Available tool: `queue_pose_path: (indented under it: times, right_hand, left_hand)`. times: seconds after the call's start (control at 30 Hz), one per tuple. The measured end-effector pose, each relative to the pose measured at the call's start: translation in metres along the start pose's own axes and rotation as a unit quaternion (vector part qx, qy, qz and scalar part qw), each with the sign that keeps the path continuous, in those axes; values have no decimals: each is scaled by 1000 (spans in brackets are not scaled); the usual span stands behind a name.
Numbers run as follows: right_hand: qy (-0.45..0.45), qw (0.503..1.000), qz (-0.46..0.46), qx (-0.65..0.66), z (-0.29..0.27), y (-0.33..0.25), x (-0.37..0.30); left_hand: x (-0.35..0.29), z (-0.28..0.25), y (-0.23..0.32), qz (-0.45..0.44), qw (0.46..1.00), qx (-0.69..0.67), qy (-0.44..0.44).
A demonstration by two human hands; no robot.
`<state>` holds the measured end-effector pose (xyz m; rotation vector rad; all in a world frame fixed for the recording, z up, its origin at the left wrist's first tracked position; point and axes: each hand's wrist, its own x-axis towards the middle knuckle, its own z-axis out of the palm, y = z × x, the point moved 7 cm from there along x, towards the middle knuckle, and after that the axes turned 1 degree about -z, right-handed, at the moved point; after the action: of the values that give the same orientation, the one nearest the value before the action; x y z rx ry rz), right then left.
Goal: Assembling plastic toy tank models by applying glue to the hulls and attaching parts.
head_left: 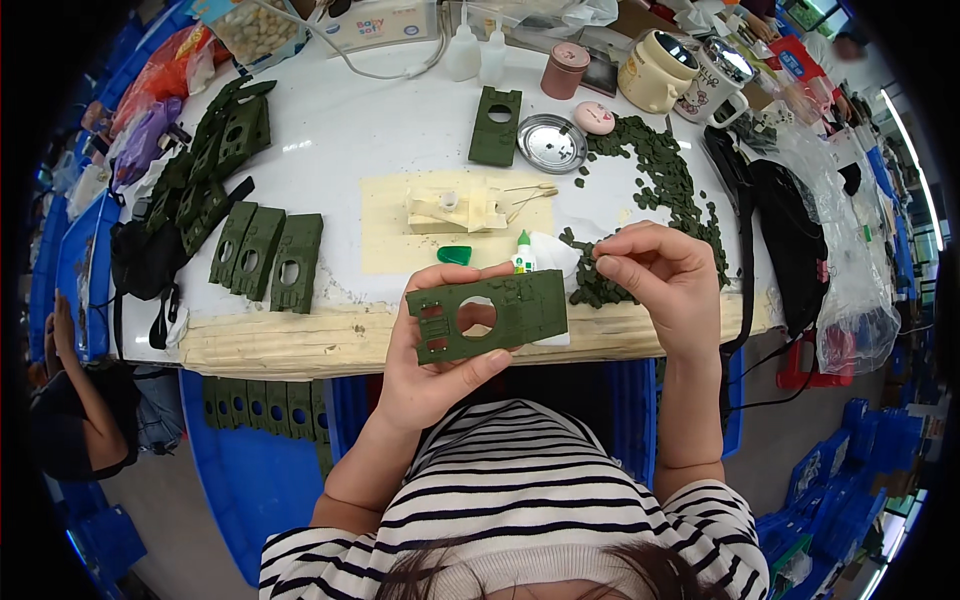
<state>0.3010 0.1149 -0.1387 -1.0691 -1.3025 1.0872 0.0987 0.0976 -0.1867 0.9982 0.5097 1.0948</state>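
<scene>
My left hand (425, 388) grips a dark green plastic model tank hull (520, 308) by its sides, above the table's front edge. A large round hole goes through the hull's top, with smaller openings at its left end. To its right, my right hand (672, 285) is raised with thumb and forefinger pinched together; what they hold, if anything, is too small to make out. Behind and beside that hand spreads a pile of small green plastic pieces (655, 175). A small white glue bottle with a green tip (524, 252) stands just beyond the held hull.
Three similar hulls (296, 265) lie at left, with a heap of more (215, 150) behind. A taped block (455, 205) sits mid-table, near a round metal dish (552, 143) and another hull (495, 127). Mugs (657, 72) stand far right. Below the table, a blue bin (225, 470) holds hulls.
</scene>
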Motion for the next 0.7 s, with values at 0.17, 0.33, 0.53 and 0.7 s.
queue_pose_path:
  times: [0.17,0.33,0.53,0.7]
  right_hand:
    - [12,994,98,51,5,7,2]
    - [4,989,133,66,8,13,1]
    - [-11,990,121,75,12,11,1]
    - [-33,995,62,73,21,-2,1]
  left_hand:
    - [-1,5,5,-8,998,-56,11]
    - [-1,5,1,-6,998,-48,-36]
    - [1,11,-6,-52,994,-73,-67]
    - [4,25,-6,-112,983,-119,-90]
